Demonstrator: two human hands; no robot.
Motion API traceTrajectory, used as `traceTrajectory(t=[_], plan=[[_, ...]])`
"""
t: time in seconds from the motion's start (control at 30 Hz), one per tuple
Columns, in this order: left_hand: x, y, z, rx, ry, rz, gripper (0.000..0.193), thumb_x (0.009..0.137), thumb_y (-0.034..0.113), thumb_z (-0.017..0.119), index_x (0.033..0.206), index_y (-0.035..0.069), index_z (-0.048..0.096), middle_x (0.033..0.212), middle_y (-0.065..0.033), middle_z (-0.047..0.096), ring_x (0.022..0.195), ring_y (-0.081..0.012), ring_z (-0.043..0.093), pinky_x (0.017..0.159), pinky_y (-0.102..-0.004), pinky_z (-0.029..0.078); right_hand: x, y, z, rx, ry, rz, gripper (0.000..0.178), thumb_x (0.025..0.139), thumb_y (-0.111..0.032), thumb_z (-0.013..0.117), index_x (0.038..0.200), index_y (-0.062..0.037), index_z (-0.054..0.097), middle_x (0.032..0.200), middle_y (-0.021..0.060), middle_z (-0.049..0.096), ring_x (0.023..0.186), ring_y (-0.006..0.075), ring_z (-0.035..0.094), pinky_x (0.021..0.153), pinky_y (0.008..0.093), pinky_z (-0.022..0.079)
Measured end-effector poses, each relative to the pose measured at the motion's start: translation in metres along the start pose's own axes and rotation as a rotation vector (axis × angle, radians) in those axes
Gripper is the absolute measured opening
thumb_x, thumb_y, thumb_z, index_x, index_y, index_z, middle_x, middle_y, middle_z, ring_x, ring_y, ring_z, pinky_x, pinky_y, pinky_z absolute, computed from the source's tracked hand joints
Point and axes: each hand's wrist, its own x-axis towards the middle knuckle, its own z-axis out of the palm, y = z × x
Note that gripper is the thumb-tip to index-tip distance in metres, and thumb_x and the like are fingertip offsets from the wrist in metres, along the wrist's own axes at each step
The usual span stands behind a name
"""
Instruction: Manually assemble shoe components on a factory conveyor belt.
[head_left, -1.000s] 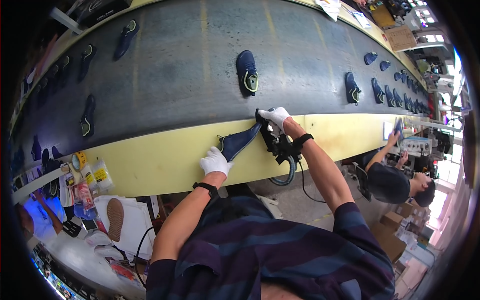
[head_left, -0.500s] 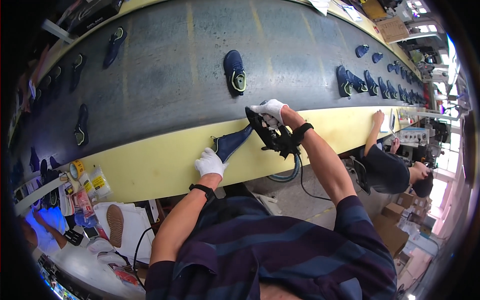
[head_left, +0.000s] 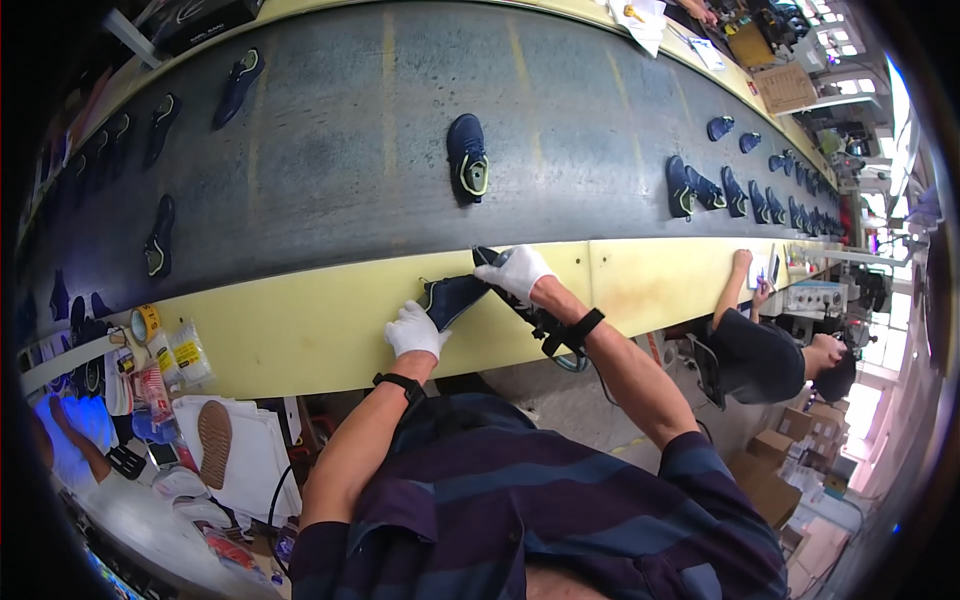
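Left hand [head_left: 414, 328], white-gloved: closing its fingers on the heel end of a dark blue shoe [head_left: 455, 298]. Right hand [head_left: 520, 272], white-gloved: clasping a black tool [head_left: 487, 257], largely hidden beneath the palm. The hands are staying apart, the shoe lying between them over a pale yellow ledge [head_left: 300, 330], its toe end pointing toward the right hand; whether tool and toe are touching, one cannot tell.

Wristbands, black, two: one circling the left wrist [head_left: 403, 387], one the right [head_left: 586, 322]. Hose, bluish [head_left: 570, 362]: hanging below the right hand.

Belt, grey, with faded yellow stripes [head_left: 330, 150]: running beyond the ledge. Single dark blue shoe with pale green collar trim [head_left: 468, 160]: sitting mid-belt. Further dark shoes: lining up at right [head_left: 735, 190] and standing scattered at left [head_left: 238, 88].

Ledge, left end: a yellow tape roll [head_left: 145, 323] standing beside a clear plastic packet [head_left: 190, 354]. Below it, a brown sole [head_left: 214, 445] resting on white sheets [head_left: 258, 465].

Co-worker, dark-shirted [head_left: 762, 355]: sitting at right, one forearm reaching over the ledge.
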Motion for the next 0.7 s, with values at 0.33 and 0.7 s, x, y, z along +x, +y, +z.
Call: traceTrajectory(t=[0.33,0.7], plan=[[0.003,0.0,0.007,-0.009,0.028,-0.001,0.092,0.069,0.073,0.085,0.12,0.006,0.049,0.1,-0.0071,0.07,0.082,-0.024,0.075,0.073,-0.0449,0.052,-0.026,0.01,0.01,-0.246,0.206,-0.13,0.049,0.088,-0.053,0.078,0.087,-0.0039,0.079,0.086,0.0216,0.076,0.083,0.0394,0.075,0.08,0.0452,0.057],[0.001,0.003,-0.015,-0.049,-0.091,0.0,0.088,0.075,0.067,0.084,0.125,0.003,0.05,0.108,-0.0119,0.071,0.093,-0.0273,0.076,0.082,-0.0406,0.054,0.008,0.018,-0.045,0.167,0.023,0.129,0.052,0.088,-0.047,0.08,0.083,0.0043,0.076,0.065,0.0115,0.068,0.053,0.0216,0.063,0.052,0.0389,0.051]])
